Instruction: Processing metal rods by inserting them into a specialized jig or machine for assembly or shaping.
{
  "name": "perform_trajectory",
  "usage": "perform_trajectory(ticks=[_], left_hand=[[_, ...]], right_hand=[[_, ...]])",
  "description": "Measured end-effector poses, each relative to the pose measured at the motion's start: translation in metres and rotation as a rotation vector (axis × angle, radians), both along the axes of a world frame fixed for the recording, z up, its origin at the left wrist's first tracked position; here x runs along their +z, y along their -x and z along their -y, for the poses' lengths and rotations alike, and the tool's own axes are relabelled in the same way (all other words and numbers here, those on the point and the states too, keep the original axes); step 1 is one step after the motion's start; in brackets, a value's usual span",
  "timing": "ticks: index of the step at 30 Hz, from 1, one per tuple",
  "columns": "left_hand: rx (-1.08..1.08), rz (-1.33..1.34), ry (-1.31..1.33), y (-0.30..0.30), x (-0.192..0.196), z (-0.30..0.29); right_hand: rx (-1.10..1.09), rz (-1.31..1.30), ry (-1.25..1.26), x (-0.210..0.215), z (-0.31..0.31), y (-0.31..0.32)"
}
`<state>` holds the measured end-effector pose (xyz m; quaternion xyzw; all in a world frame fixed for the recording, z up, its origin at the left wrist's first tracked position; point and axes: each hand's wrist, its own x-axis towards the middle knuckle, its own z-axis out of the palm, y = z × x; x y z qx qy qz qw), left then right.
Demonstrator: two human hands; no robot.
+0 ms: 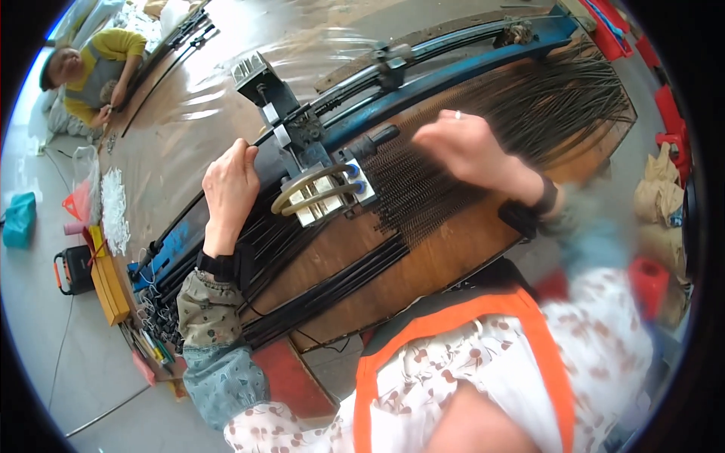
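My left hand (230,185) is closed at the left side of a bench machine (306,124), its fingers bent near a thin dark bar that runs into the machine. What it grips, if anything, is hidden. My right hand (472,151), with a ring on one finger, hovers over a spread of thin dark rods (438,185); motion smears its fingers. Just left of it sticks out the machine's black handle (385,134). Looped hoses (302,189) and a pale metal block (364,181) sit on the machine's front. A long blue rail (453,75) stretches from it to the upper right.
The wooden table (445,245) carries more dark rods (325,287) along its near edge. A person (106,68) in yellow works at the far left. White strips (115,211), a yellow box (109,283) and pens (155,347) lie on the left. Red bins (604,30) stand at the right.
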<state>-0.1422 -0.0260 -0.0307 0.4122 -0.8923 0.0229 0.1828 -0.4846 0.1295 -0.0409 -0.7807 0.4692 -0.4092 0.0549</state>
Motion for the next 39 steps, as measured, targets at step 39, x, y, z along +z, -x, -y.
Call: perform_trajectory(ticks=[39], left_hand=[[0.255,0.0,-0.668,-0.097,0.12,-0.023]], right_hand=[[0.35,-0.274,-0.166,0.051,0.141,-0.018]])
